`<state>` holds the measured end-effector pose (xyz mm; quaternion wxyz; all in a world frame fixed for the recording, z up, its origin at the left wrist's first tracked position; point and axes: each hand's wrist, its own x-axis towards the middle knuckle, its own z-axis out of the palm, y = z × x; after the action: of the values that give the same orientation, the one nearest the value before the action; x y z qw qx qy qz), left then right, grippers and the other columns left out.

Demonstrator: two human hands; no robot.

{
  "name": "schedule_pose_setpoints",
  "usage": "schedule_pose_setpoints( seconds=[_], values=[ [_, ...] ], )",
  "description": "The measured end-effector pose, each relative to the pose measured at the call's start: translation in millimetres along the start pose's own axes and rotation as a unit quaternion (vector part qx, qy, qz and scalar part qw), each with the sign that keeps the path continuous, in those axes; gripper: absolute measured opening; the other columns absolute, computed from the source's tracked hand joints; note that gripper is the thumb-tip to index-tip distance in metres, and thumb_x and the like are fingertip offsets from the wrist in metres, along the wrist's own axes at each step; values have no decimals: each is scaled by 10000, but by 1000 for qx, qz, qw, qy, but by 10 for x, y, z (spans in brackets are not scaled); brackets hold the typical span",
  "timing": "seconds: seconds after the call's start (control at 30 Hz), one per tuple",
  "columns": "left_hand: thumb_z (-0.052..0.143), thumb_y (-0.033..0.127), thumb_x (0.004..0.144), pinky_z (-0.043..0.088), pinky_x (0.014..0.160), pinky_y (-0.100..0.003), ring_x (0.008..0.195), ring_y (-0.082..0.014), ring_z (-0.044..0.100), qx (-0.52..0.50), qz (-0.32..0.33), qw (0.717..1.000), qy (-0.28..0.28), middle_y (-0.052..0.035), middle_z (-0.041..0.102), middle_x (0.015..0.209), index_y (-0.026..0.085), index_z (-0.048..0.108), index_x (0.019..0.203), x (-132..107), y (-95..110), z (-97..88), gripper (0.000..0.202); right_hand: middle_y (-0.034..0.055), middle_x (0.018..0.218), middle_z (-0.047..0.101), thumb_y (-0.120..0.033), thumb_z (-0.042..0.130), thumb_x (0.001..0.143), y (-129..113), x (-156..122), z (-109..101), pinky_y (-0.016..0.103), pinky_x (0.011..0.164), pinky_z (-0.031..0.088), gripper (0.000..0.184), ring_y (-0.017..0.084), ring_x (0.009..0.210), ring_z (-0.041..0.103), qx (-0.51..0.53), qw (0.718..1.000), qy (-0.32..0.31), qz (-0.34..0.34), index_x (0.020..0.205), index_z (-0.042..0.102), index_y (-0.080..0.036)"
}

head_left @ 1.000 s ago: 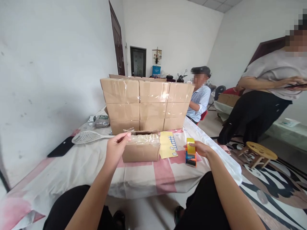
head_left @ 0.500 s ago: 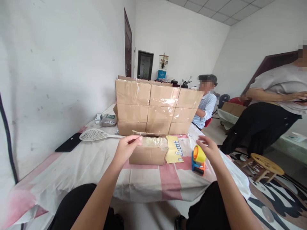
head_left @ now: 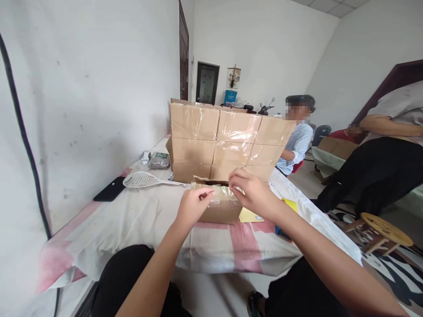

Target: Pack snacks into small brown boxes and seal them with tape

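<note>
A small cardboard box [head_left: 220, 212] stands in front of me, its top partly open with a raised flap at the back. Shiny clear tape [head_left: 222, 192] runs along its upper front edge. My left hand [head_left: 194, 206] pinches the tape near the middle of that edge, thumb against fingers. Over the right end of the box, my right hand [head_left: 251, 193] has curled fingers and thumb closed on the tape there. Partly hidden behind my right forearm is a tape dispenser with a yellow roll [head_left: 290, 204]. Yellow paper [head_left: 250, 215] lies beside the box.
Stacked cardboard boxes [head_left: 194, 122] wall off the table's far side. To the left lie a white slotted spoon [head_left: 142, 179], a black phone [head_left: 109, 189] and a bagged item [head_left: 159, 160]. A seated person [head_left: 300, 136] and a standing person [head_left: 390, 154] are beyond, near a wooden stool [head_left: 386, 230].
My right hand has moved left from beside the tape dispenser to the box's right end, and its fingers have closed. My left hand stays pinched at the box edge. The view has shifted.
</note>
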<state>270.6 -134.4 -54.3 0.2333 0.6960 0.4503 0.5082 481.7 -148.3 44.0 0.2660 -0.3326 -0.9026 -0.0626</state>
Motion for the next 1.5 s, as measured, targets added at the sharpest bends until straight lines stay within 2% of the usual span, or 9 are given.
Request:
schedule_pose_setpoints(
  seconds=[0.2, 0.37, 0.53, 0.67, 0.77, 0.9, 1.13, 1.33, 1.5],
  values=[
    [637, 384, 895, 465, 688, -275, 778, -186, 673, -18, 31, 998, -55, -5, 777, 926, 259, 798, 904, -5, 31, -247, 204, 93, 1047, 634, -215, 619, 922, -49, -1, 48, 403, 860, 486, 126, 264, 988, 601, 69, 997, 5, 32, 1045, 646, -205],
    [600, 395, 918, 429, 649, -285, 697, -178, 643, -6, 60, 991, -122, -15, 764, 848, 254, 803, 902, -59, 160, -101, 248, 82, 1004, 633, -165, 587, 923, -84, -18, 176, 372, 831, 484, 100, 242, 966, 605, 93, 995, -20, 7, 872, 663, -206],
    [629, 565, 876, 466, 661, -304, 670, -215, 658, -15, -31, 993, -109, 11, 691, 656, 237, 580, 1388, -28, 76, -50, 609, 80, 966, 632, -196, 528, 969, -214, -107, -15, 360, 819, 464, 112, 233, 930, 589, 95, 995, -4, 23, 889, 605, -210],
    [550, 509, 936, 480, 890, -392, 1068, -276, 654, 204, 23, 979, -4, -75, 722, 1159, 256, 566, 1376, 67, -152, -75, 507, 95, 1020, 631, -295, 493, 1002, -158, -54, -281, 402, 907, 435, 167, 247, 999, 573, 118, 991, 7, 68, 891, 584, -210],
    [580, 484, 927, 296, 1144, -522, 1428, -327, 392, 320, 106, 941, -6, -102, 478, 1531, 261, 476, 1463, 122, -331, 4, 590, 104, 1224, 594, -377, 519, 982, 44, 100, -348, 427, 996, 397, 221, 260, 1148, 529, 190, 974, -85, 87, 862, 585, -204],
    [599, 466, 927, 112, 1193, -625, 1380, -327, 462, 330, 106, 936, -56, -135, 575, 1436, 248, 319, 1553, 114, -454, 126, 719, 80, 1299, 569, -378, 568, 914, 450, 349, -4, 362, 936, 439, 188, 231, 1115, 550, 325, 908, -231, 125, 882, 588, -194],
    [610, 455, 935, 118, 1179, -649, 1304, -297, 537, 323, 106, 939, -60, -133, 634, 1362, 237, 234, 1575, 82, -461, 101, 774, 19, 805, 570, -212, 571, 835, 932, 571, 928, 264, 692, 445, 31, 174, 766, 527, 235, 913, -254, 216, 842, 590, -188],
    [598, 416, 950, 114, 1181, -660, 1342, -300, 502, 338, 121, 930, -84, -83, 606, 1405, 356, 494, 1438, 73, -459, 115, 503, -13, 675, 475, -248, 568, 883, 1033, 535, 1076, 212, 484, 348, 82, 129, 582, 436, 237, 900, -274, 243, 831, 556, -186],
    [597, 389, 951, 115, 1172, -685, 1345, -300, 499, 347, 115, 927, -86, -96, 615, 1390, 340, 455, 1472, 71, -478, 139, 543, -14, 692, 482, -266, 566, 918, 1076, 512, 1091, 191, 485, 359, 86, 123, 600, 463, 240, 894, -272, 262, 889, 552, -187]
  ],
)
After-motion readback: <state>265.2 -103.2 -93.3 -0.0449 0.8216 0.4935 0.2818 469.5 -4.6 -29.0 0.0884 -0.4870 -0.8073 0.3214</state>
